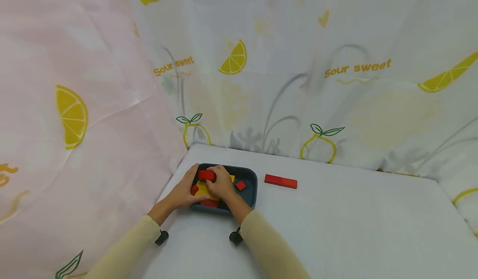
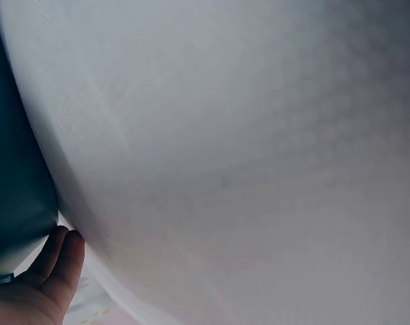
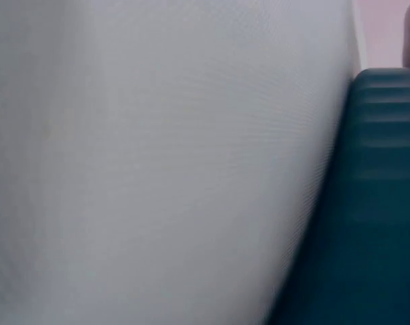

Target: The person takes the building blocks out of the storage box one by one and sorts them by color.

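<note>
In the head view a dark blue-grey bin point(image 1: 251, 175) holds red and yellow blocks. My right hand point(image 1: 223, 184) reaches into it, fingertips and thumb around the right end of a red block point(image 1: 206, 175) near the back left. My left hand point(image 1: 184, 191) lies along the bin's left side, fingers at the far left rim and thumb stretched over the yellow blocks point(image 1: 203, 189). The left wrist view shows fairly straight fingers point(image 2: 66, 267) against the bin's outer wall point(image 2: 15, 169). The right wrist view shows mostly the bin's ribbed side point(image 3: 381, 196).
Right of the bin lies a long red block point(image 1: 281, 181) on the white table point(image 1: 336, 221). A small red block point(image 1: 240, 185) sits in the bin's right part, and another red block point(image 1: 209, 203) along its front. Lemon-patterned cloth point(image 1: 261, 105) hangs behind and left.
</note>
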### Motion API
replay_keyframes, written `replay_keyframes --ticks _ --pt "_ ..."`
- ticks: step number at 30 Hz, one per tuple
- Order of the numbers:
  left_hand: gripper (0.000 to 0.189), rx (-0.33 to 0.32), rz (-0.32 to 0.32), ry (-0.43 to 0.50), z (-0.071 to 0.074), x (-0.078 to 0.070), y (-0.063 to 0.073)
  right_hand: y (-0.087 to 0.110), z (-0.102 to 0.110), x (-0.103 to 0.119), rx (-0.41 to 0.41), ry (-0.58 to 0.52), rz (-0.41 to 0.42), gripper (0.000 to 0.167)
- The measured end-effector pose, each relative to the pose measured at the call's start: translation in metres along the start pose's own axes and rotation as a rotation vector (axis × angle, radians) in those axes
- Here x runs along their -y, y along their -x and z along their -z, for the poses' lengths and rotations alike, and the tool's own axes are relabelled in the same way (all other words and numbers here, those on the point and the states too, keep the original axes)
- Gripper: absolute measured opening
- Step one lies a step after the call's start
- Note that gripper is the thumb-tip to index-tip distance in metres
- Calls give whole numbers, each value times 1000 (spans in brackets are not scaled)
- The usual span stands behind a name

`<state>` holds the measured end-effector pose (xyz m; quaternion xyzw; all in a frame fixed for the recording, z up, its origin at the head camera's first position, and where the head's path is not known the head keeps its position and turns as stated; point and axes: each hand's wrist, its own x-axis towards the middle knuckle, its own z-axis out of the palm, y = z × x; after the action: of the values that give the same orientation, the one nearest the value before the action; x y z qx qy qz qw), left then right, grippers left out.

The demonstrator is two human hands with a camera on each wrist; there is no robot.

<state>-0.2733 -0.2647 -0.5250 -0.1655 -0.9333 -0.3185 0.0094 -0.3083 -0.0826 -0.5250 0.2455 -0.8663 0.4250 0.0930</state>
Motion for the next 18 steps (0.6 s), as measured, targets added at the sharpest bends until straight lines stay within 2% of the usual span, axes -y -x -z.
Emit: replay_keyframes --ticks 4,6,12,14,18 --pt "120 4 9 -20 -2 2 -1 2 2 2 -5 -16 27 33" --pt "120 6 12 -18 -4 2 -1 4 2 2 -12 18 31 33" --pt "119 12 7 -15 -3 0 -1 5 7 4 -39 250 89 34" --pt "120 21 14 -16 -2 -1 -1 5 9 5 -14 256 116 33" --pt "122 46 18 -32 3 -2 -2 5 15 9 26 178 145 31"
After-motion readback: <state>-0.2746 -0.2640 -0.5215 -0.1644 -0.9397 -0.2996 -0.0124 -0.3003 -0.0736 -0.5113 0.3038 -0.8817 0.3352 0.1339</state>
